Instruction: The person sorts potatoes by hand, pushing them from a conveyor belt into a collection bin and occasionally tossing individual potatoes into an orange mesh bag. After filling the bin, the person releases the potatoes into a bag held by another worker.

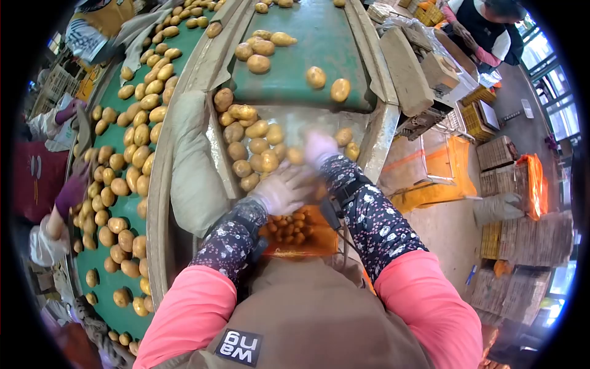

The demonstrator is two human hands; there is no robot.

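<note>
The potatoes (253, 147) lie heaped at the end of the green belt (319, 43), our left hand (284, 187) spread wide over them, our right hand (321, 147) too blurred to tell its grip, an orange crate (301, 251) just below.

The green conveyor belt (319, 43) feeds loose potatoes (258, 63) (spaced singly) to a metal chute (376, 138), where they lie heaped.

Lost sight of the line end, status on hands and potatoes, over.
Left hand at near edge of potato pile, grip unclear. Right hand blurred over the pile. Orange container below, part filled. Nothing blocking.
</note>
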